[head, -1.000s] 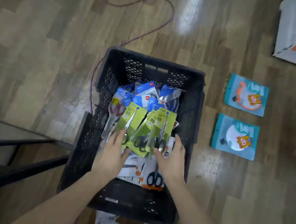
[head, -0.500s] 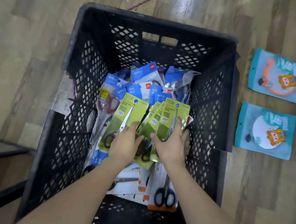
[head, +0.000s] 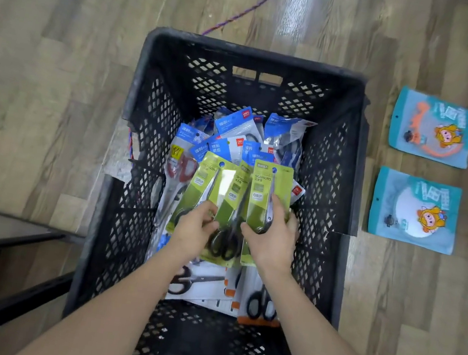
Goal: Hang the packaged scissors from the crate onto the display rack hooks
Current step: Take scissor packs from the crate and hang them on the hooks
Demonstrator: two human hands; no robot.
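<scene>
1. Left hand (head: 193,227) – fingers curled onto the near end of the left green scissors pack (head: 199,190)
2. Right hand (head: 273,238) pinches the right green scissors pack (head: 266,194)
3. Both packs lie inside the black crate (head: 156,123) – long axes near-to-far, hang holes far

Both forearms extended forward, left hand (head: 193,227) and right hand (head: 273,238) curled.

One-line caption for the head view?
Both hands grip green-carded scissors packs inside black plastic lattice crate.
</scene>
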